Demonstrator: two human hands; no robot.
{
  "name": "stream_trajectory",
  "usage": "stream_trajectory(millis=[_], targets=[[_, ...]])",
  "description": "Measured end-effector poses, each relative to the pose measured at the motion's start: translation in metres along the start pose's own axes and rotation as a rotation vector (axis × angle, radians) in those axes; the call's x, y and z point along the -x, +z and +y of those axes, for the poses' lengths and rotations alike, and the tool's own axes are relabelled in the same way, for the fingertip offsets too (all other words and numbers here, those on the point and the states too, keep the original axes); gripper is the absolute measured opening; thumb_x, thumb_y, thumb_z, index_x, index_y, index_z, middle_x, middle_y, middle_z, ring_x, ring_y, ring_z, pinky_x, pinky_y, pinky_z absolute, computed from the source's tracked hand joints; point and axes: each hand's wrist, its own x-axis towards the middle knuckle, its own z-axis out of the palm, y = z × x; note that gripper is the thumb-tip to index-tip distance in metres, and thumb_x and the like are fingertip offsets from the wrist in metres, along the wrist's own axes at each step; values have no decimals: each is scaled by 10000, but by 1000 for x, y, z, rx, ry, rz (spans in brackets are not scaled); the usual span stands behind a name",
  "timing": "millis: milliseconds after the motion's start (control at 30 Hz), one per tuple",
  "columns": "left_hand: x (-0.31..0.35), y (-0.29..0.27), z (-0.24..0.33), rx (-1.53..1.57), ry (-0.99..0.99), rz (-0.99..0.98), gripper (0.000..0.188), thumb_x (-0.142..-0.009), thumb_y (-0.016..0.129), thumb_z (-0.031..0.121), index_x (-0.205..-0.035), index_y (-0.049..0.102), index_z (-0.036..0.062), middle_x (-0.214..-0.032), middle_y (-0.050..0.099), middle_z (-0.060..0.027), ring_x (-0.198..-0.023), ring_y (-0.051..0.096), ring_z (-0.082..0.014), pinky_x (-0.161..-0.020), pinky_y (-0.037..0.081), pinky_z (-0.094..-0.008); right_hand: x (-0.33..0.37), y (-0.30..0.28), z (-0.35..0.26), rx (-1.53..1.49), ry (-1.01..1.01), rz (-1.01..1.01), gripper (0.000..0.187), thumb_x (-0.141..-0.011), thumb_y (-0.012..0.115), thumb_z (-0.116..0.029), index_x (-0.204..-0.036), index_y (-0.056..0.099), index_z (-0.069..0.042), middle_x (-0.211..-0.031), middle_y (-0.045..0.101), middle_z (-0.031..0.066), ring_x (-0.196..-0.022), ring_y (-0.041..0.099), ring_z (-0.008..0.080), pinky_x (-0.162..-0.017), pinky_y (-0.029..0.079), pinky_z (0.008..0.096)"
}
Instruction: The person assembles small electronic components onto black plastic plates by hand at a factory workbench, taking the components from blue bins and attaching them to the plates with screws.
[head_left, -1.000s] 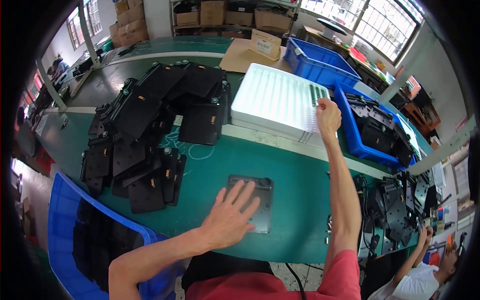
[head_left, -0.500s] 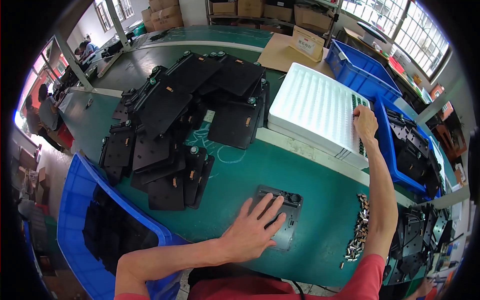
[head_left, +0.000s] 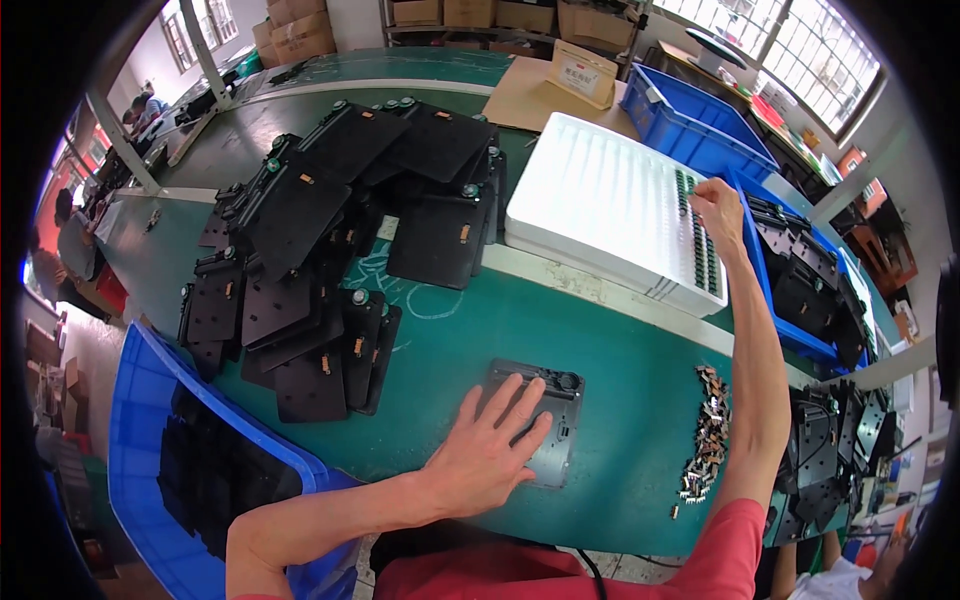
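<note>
Black plate (head_left: 556,420) flat under left hand (head_left: 487,455) fingers (head_left: 520,395), right hand (head_left: 716,203) at white tray (head_left: 600,200).

matt black plastic panel (head_left: 545,425) on a smooth green bench (head_left: 620,340); glossy white plastic tray (head_left: 600,205).

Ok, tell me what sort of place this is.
Most likely a factory assembly line: a long green workbench heaped with identical black plates, blue bins of more parts, and a white tray of small components.
</note>
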Motion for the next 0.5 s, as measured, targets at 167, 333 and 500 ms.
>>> stream_trajectory(millis=[167,333,500], targets=[[6,2,-2,-23,-16,14,638,-796,728,302,-1315,492,15,-1501,263,-245,-1375,260,-443,-1025,334,-622,51,-2,-78,-626,95,-241,191,-837,676,-63,-1013,653,8,-855,668,79,-715,656,134,-664,546,227],[3,7,-4,-25,14,63,636,-792,731,304,-1307,495,16,-1492,279,-243,-1366,273,-440,-1026,338,-613,127,-12,-118,-803,149,-441,260,-850,659,2,-1106,640,47,-903,665,87,-830,686,173,-780,572,262],[3,14,-7,-52,27,76,618,-820,706,314,-1311,488,8,-1494,273,-247,-1383,257,-429,-1045,321,-607,200,-14,-129,-930,163,-541,304,-791,685,49,-1092,641,41,-878,640,59,-851,683,188,-800,562,281]])
